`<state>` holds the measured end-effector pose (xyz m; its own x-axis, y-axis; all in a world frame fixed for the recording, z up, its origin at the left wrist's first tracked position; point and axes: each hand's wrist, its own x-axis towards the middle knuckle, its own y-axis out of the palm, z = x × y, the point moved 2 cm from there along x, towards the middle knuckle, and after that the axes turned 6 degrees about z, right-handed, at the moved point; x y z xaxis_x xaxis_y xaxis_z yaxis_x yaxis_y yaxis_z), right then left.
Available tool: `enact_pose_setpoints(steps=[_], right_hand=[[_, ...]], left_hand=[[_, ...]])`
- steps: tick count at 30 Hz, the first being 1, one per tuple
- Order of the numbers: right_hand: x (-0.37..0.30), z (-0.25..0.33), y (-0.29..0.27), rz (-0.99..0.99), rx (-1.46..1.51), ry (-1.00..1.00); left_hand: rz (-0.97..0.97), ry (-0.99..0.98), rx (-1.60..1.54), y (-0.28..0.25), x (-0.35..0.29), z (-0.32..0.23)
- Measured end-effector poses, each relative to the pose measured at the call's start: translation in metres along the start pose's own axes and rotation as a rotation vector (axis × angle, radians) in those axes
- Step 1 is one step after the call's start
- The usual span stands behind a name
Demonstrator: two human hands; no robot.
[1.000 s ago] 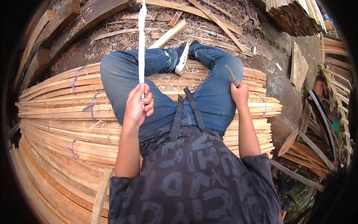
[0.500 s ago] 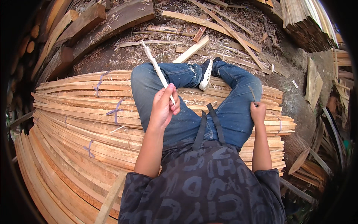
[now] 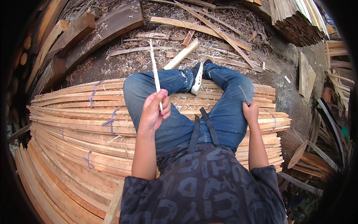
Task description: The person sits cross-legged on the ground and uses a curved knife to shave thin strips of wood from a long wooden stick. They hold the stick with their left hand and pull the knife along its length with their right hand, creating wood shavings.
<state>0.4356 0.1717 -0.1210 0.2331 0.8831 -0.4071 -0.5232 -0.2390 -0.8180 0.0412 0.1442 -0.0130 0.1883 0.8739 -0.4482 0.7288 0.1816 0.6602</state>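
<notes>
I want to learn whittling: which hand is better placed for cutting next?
Probably the right hand: it grips a thin, knife-like tool by the right knee. The left hand looks busy holding up the pale stick.

Bundled slats [image 3: 74, 121] and shavings [image 3: 164, 10] show a woodyard.

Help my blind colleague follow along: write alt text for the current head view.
A seated person holds a pale, slender stick in the left hand and a thin tool in the right hand. Beneath lie tied bundles of wooden strips; shavings litter the ground ahead.
</notes>
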Motion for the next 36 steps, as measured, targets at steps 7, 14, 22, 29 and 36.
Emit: enact_pose_setpoints(steps=[7,14,22,29,36], right_hand=[[0.006,-0.007,0.005,0.033,0.007,0.030],[0.009,-0.014,0.007,0.037,0.011,0.027],[0.014,-0.024,0.006,0.029,0.078,-0.010],[0.016,-0.018,0.001,0.067,0.152,-0.010],[0.017,-0.031,0.009,0.054,0.188,-0.041]], left_hand=[[0.030,-0.064,0.139,-0.008,0.001,-0.012],[0.009,-0.031,0.054,-0.018,0.016,-0.036],[0.023,0.081,-0.214,-0.081,0.044,-0.077],[-0.174,0.214,-0.334,-0.170,0.066,-0.097],[-0.551,0.112,-0.120,-0.261,0.024,-0.092]])
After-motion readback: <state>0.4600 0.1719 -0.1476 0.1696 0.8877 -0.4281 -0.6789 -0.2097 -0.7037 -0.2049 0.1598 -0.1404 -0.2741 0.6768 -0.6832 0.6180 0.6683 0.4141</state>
